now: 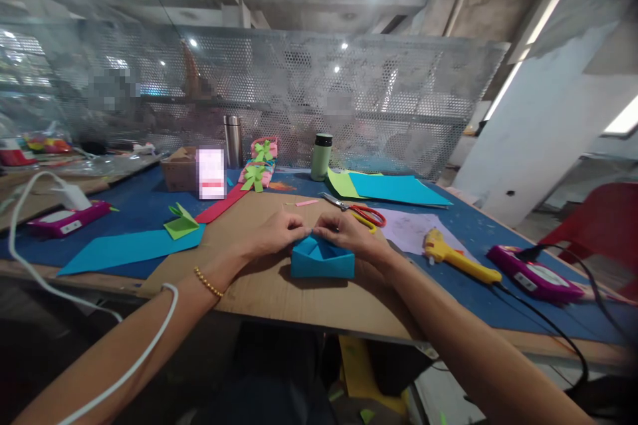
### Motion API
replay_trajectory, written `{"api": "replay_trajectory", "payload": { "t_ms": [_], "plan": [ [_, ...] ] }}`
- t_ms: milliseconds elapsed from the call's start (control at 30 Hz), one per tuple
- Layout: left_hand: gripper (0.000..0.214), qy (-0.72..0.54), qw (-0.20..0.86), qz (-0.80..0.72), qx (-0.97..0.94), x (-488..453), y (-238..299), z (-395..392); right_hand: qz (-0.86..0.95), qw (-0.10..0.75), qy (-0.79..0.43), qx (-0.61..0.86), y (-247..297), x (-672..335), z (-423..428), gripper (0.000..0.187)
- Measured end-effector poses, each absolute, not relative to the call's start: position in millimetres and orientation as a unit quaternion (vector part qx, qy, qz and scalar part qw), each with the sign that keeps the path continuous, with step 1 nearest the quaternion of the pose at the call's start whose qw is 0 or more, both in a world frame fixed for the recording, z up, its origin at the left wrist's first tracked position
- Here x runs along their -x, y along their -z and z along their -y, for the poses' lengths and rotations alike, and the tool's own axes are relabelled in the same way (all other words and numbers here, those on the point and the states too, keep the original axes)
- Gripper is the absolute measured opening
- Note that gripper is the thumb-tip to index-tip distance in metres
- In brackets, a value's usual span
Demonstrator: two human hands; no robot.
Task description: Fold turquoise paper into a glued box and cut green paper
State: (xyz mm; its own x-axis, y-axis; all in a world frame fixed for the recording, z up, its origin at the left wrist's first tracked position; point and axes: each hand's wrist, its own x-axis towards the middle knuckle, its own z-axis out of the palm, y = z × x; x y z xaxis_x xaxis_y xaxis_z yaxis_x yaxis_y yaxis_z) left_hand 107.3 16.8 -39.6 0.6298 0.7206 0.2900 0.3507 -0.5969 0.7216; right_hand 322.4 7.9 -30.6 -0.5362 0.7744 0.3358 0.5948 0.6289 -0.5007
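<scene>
A blue folded paper piece (321, 259), shaped like a shallow open box, rests on a brown cardboard sheet (279, 292) in front of me. My left hand (279, 232) pinches its upper left edge with closed fingers. My right hand (349, 234) pinches the upper right edge the same way. The two sets of fingertips almost meet at the top middle of the paper.
Red-handled scissors (361, 212) and a yellow glue gun (456, 255) lie to the right, with a magenta device (533, 275) beyond. Blue paper sheets (129, 249) (396, 189), a green folded piece (180, 222), two bottles (232, 141) (321, 157) and paper bows (256, 169) sit around. A white cable (30, 265) hangs left.
</scene>
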Motion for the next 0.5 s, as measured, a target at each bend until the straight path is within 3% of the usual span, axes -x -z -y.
{"api": "replay_trajectory", "payload": {
  "t_ms": [300, 500],
  "plan": [
    [0.036, -0.344, 0.28, -0.329, -0.834, -110.9, 33.3, -6.2, 0.853, 0.302, -0.145, 0.399, 33.1, -318.0, -4.0, 0.036],
    [0.035, -0.342, 0.269, -0.311, -0.845, -110.0, 32.4, -8.0, 0.865, 0.258, -0.197, 0.383, 28.2, -320.6, -4.0, 0.039]
  ]
}}
